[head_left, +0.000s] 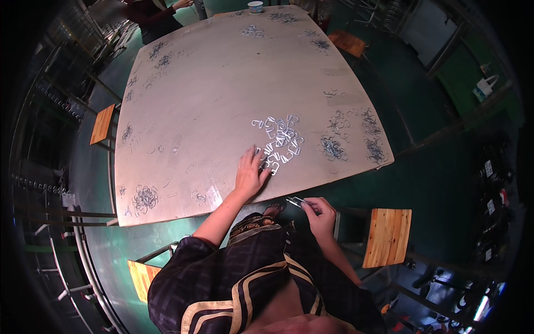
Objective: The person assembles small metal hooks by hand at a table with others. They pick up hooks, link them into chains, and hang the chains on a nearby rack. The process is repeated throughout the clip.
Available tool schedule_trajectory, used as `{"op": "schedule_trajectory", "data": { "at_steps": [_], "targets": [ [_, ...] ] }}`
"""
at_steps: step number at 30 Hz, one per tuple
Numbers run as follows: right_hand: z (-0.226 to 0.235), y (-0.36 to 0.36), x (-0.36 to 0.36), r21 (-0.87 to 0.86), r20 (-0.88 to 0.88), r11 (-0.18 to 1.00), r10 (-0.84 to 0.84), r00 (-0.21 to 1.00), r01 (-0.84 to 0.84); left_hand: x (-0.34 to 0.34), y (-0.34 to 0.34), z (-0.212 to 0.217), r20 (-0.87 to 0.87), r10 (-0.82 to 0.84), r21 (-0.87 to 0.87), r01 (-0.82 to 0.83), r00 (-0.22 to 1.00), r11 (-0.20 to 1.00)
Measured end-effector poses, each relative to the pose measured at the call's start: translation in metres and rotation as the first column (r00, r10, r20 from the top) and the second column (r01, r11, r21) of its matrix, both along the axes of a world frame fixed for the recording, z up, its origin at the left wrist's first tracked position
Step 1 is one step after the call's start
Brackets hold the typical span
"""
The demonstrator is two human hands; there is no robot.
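Note:
A loose pile of small shiny metal clips (280,140) lies on the large pale worktable (222,83). My left hand (250,172) rests flat on the table with its fingertips on the near edge of that pile. My right hand (319,214) is below the table's front edge, over my lap, pinching a few metal clips (295,202) between thumb and fingers.
Darker tangles of wire parts (332,147) lie right of the pile, others (144,197) at the front left and along the far edges. Wooden stools stand at the right (386,236), left (102,123) and lower left (142,276). Another person (153,14) stands at the far corner near a white cup (255,6).

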State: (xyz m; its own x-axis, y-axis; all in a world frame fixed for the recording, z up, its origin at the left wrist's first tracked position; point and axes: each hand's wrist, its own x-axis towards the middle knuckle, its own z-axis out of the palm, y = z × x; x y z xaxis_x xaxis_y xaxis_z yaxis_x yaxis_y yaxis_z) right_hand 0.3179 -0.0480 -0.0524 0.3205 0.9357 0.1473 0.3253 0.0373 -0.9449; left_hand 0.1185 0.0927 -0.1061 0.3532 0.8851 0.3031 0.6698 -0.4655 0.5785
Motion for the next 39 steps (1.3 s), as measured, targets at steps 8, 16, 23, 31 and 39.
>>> {"op": "schedule_trajectory", "data": {
  "at_steps": [8,16,23,31,39],
  "targets": [
    [-0.002,-0.017,0.018,-0.011,-0.037,0.985,-0.175,0.984,0.175,0.088,0.043,-0.009,-0.021,-0.16,0.014,0.161,0.987,0.987],
    [0.006,-0.016,0.02,-0.019,-0.003,0.966,-0.258,0.966,0.258,0.175,0.119,-0.008,-0.412,-0.52,0.122,0.611,0.748,0.782],
    [0.006,-0.003,0.027,-0.006,0.012,0.965,-0.263,0.965,0.263,0.152,0.128,0.01,0.074,-0.503,-0.255,0.504,0.861,0.825],
    [0.0,0.015,0.034,0.022,-0.094,0.973,-0.227,0.969,0.23,0.099,0.029,0.072,0.602,-0.482,-0.48,0.771,0.637,0.419],
    [0.003,0.013,0.032,0.02,-0.003,0.993,-0.12,0.993,0.12,0.089,-0.01,0.055,0.636,-0.296,-0.51,0.676,0.712,0.532]
  ]
}}
